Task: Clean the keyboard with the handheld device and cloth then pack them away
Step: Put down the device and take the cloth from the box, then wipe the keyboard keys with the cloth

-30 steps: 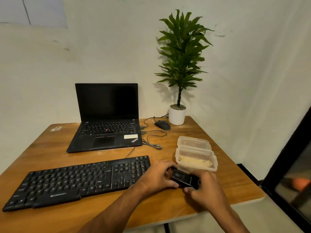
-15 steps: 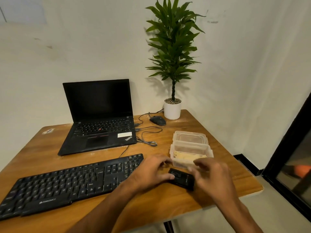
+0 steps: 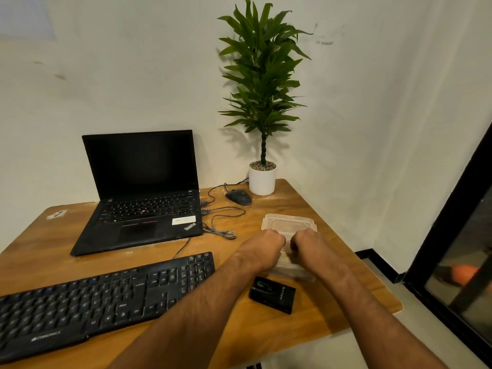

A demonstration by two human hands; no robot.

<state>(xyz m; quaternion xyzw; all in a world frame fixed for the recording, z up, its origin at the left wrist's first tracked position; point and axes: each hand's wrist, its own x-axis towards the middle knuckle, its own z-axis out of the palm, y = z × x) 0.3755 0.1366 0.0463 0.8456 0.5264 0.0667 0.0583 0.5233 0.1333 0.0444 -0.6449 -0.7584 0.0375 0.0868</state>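
From the head camera I see both hands reaching over a clear plastic container (image 3: 291,271) on the right part of the wooden table (image 3: 346,310). The left hand (image 3: 262,245) and the right hand (image 3: 308,243) sit side by side above it, knuckles up and fingers curled downward; I cannot tell whether they grip anything, since the fingertips are hidden behind the backs of the hands. A pale cloth (image 3: 285,259) shows faintly inside the container between the wrists. The container's lid (image 3: 288,222) lies just behind the hands, flat on the table.

The handheld device (image 3: 273,294), a small black block, lies on the table just in front of the container, between my two forearms, untouched. The black keyboard (image 3: 93,302) stretches across the left near side. Behind it stands an open laptop (image 3: 143,193) with a dark screen, its cables trailing to a mouse (image 3: 238,197). A potted plant (image 3: 262,177) stands at the far corner against the wall.
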